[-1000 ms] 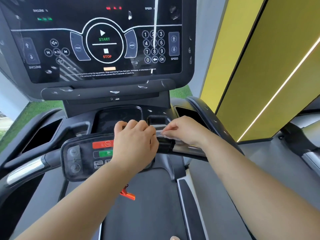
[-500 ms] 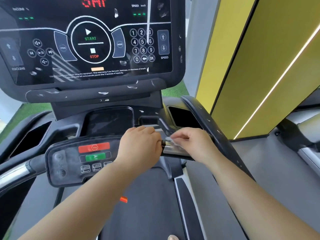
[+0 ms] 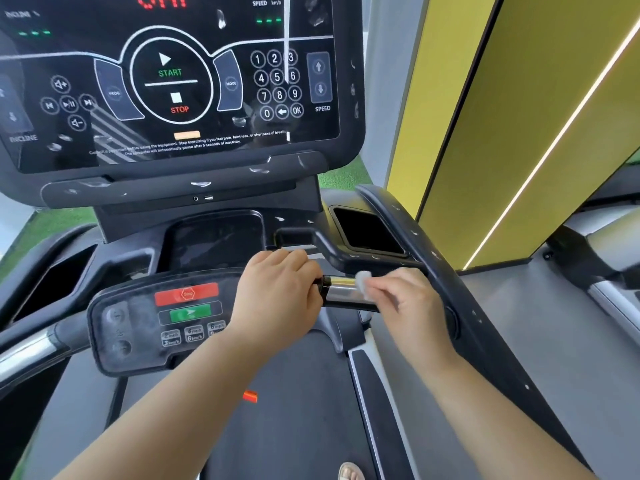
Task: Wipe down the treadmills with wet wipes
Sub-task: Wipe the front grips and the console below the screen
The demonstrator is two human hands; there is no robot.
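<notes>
I stand on a black treadmill facing its console screen (image 3: pixel 173 84). Below it sits a handlebar control panel (image 3: pixel 156 323) with a red stop and a green go button. My left hand (image 3: pixel 277 299) curls over the right end of that panel, beside a chrome grip sensor bar (image 3: pixel 341 289). My right hand (image 3: pixel 405 303) pinches a small white wet wipe (image 3: pixel 363 280) and presses it against the right end of the chrome bar.
A black side arm (image 3: pixel 433 271) with a cup holder recess (image 3: pixel 367 230) runs along the right. A yellow wall panel (image 3: pixel 519 133) stands beyond it. An orange safety clip (image 3: pixel 250 396) hangs over the belt (image 3: pixel 277 427). A second treadmill (image 3: pixel 609 265) is at far right.
My right hand has slid the wipe rightward along the chrome bar, baring more of it. My left hand stays on the panel's end. The view shifted a little to the right.
</notes>
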